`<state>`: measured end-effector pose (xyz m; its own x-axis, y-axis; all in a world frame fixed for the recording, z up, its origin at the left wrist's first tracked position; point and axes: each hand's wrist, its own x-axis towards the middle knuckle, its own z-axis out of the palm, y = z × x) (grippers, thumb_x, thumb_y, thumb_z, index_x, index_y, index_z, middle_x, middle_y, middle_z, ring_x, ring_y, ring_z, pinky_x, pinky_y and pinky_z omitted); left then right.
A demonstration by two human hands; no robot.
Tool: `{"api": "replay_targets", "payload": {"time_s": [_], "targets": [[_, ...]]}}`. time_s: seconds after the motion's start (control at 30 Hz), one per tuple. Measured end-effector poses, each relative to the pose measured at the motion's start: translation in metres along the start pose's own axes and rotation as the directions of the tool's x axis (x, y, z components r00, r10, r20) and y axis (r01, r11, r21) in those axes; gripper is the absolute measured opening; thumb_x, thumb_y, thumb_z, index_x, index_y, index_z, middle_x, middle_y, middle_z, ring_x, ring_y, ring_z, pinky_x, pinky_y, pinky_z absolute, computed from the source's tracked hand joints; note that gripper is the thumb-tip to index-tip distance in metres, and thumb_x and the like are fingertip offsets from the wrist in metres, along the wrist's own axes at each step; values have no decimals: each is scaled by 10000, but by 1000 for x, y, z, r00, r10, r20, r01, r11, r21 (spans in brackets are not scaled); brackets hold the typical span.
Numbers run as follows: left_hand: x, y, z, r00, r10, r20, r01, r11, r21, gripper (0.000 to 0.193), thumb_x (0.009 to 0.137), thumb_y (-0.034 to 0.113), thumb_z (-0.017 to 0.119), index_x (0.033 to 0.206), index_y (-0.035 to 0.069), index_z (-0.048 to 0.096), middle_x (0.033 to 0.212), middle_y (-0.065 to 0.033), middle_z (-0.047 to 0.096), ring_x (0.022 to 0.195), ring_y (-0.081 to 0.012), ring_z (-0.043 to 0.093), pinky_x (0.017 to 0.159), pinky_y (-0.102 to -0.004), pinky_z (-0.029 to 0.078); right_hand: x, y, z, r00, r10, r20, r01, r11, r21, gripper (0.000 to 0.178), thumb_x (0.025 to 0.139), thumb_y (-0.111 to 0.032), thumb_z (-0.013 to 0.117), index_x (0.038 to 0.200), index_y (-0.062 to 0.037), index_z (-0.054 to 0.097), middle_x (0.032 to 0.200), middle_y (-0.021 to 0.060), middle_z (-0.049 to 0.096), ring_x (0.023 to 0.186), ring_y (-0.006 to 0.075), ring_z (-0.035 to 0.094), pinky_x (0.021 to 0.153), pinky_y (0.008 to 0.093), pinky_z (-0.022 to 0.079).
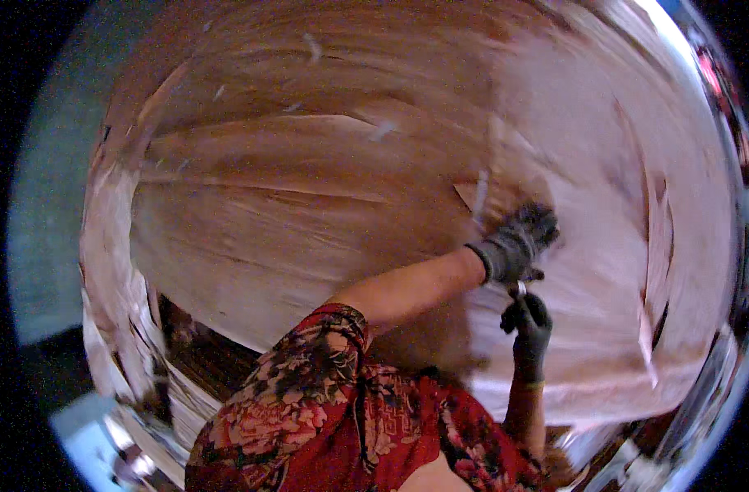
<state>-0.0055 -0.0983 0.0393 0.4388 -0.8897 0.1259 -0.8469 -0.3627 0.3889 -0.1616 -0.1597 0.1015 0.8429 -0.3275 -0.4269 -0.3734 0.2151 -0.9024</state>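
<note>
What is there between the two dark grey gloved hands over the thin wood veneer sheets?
In the head view, a small pale object sits between left hand and right hand; its kind is unclear.

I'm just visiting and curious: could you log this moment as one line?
left hand: gloved, pressing on veneer sheet | right hand: gloved, gripping small pale object, unclear | sheets stacked below

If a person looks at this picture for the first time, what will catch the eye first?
First come the big thin wood veneer sheets, reddish-brown, filling nearly the whole view and overlapping in layers. Right of centre, the left hand in a dark grey glove presses on the veneer, while the gloved right hand just below it grips a small pale object that cannot be made out. At the lower centre is the person's red flowered sleeve.
</note>
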Motion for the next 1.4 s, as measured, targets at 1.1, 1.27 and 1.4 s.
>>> {"api": "replay_targets", "payload": {"time_s": [1.1, 1.27, 1.4], "targets": [[-131, -8, -37, 997, -34, -68, -45, 466, -884, 462, 898, 284, 485, 1316, 114, 383, 1349, -154, 391, 1215, -296, 405, 1016, -410, 325, -9, -72, 112, 859, -188, 477, 489, 19, -872, 754, 655, -320, 749, 1283, -51, 431, 826, 147, 617, 719, 309, 603, 594, 408, 465], [-166, -64, -118, 751, -586, -305, 326, 731, -600, 467, 831, 225, 582, 1261, 84, 468, 1248, -172, 477, 1145, -325, 456, 968, -400, 367, 23, -90, 114, 669, -544, 506, 634, 62, -771, 569, 651, -206, 769, 1158, -55, 558, 986, 115, 615, 929, 294, 552, 784, 385, 438], [-243, -124, -168, 479, -725, -494, 754, 628, -191, 645, 762, 205, 630, 1323, 8, 379, 1363, -269, 319, 1253, -417, 304, 1021, -448, 293, 76, -96, 142, 522, -528, 670, 794, 13, -608, 318, 767, -225, 663, 1057, -107, 608, 1009, 110, 611, 925, 288, 559, 774, 398, 427]]}}
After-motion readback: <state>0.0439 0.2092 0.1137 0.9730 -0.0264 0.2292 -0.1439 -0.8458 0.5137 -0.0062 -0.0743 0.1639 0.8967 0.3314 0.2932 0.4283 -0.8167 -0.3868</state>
